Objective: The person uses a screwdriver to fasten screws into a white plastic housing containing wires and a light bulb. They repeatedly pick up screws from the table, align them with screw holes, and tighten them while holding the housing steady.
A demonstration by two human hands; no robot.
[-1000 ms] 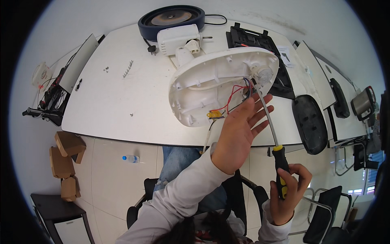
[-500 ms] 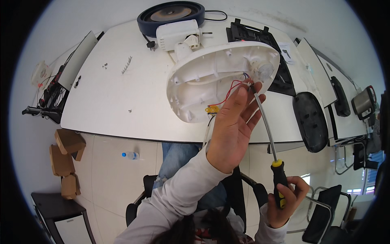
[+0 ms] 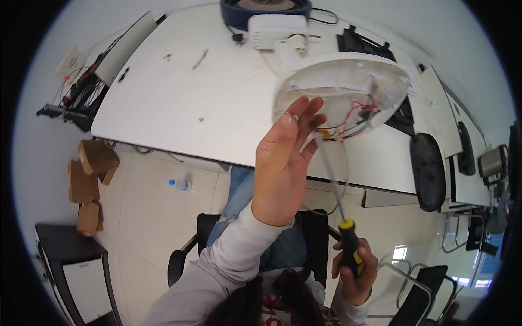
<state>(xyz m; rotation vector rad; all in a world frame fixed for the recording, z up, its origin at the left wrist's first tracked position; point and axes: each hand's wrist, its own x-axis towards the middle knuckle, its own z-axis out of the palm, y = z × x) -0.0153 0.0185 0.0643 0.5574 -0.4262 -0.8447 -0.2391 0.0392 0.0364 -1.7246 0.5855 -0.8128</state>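
My right hand [image 3: 355,270] is wrapped round the black and yellow handle of a screwdriver [image 3: 348,239], its blurred shaft pointing up toward my left hand. My left hand [image 3: 288,157] is raised over the front table edge, palm turned right, with thumb and fingertips together. A tiny shiny piece shows at the thumb tip, too small to name. Just beyond it, a hollow white oval plastic shell [image 3: 321,81] lies open side toward me. Red wires [image 3: 353,111] and a small yellow part [image 3: 325,134] show inside. A white motor unit [image 3: 277,32] with a metal shaft sits behind the shell.
On the white table [image 3: 163,103] lie a row of screws [image 3: 200,59] and a few loose ones. At the back are a dark blue round device [image 3: 234,16] and a black tool case [image 3: 367,46]. A black oval cover [image 3: 427,173] sits at the right edge. A bottle [image 3: 180,185] lies on the floor.
My left hand has drawn back from the wires and moved left. The screwdriver in my right hand has shifted left and its tip has left the wires. The whole view has swung somewhat.
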